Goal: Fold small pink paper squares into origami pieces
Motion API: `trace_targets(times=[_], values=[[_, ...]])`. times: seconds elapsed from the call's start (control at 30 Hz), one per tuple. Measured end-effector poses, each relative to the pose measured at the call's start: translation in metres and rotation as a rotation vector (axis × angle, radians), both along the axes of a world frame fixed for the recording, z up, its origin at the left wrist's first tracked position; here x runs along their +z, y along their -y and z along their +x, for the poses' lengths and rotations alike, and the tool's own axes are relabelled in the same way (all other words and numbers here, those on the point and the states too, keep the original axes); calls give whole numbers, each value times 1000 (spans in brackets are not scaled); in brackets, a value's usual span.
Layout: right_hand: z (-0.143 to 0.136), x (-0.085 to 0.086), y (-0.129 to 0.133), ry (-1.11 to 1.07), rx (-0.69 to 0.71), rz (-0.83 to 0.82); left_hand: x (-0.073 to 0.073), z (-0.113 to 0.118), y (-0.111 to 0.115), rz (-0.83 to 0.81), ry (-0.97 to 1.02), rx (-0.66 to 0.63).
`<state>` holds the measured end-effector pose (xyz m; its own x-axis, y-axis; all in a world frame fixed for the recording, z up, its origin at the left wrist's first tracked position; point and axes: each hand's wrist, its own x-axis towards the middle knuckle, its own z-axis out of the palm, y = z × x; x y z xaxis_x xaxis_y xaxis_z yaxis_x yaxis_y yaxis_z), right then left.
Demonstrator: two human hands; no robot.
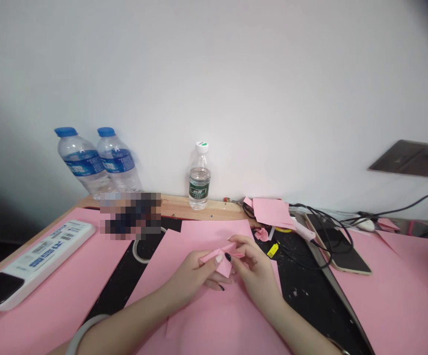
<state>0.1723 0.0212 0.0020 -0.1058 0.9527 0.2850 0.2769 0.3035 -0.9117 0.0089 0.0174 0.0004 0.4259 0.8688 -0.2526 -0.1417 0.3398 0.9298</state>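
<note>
A small folded piece of pink paper (224, 266) is held up between both hands, above larger pink sheets (214, 315). My left hand (199, 272) pinches its left side, with the thumb on the front face and the fingers behind. On the right side, my right hand (249, 261) grips it with the thumb near the middle crease and the index finger at the upper edge. The paper has a pointed lower part and flaps spreading left and right. Its back is hidden from me.
Two large water bottles (119, 162) and a smaller bottle (199, 182) stand by the wall. A white power bank (47, 256) lies left, near a roll of tape (140, 250). To the right are pink paper squares (273, 212), a phone (341, 246) and black cables (302, 264).
</note>
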Motion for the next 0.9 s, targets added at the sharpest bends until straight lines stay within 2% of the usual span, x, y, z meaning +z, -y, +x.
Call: trace_targets(times=[0.13, 0.23, 0.33, 0.5, 0.6, 0.8, 0.9], values=[[4, -2, 0, 232, -1, 316, 0, 3, 3, -17, -1, 36], [9, -4, -2, 404, 52, 567, -1, 3, 3, -5, 33, 43], [12, -5, -4, 525, 110, 670, -3, 2, 1, -28, 94, 79], [13, -5, -4, 603, 132, 670, -4, 1, -1, -64, 154, 114], [11, -5, -3, 520, 99, 622, -2, 1, -1, -43, 100, 105], [7, -6, -3, 303, 77, 444, 2, 3, 3, -16, -32, 2], [7, -7, -2, 311, 77, 475, 2, 3, 3, -19, -29, -8]])
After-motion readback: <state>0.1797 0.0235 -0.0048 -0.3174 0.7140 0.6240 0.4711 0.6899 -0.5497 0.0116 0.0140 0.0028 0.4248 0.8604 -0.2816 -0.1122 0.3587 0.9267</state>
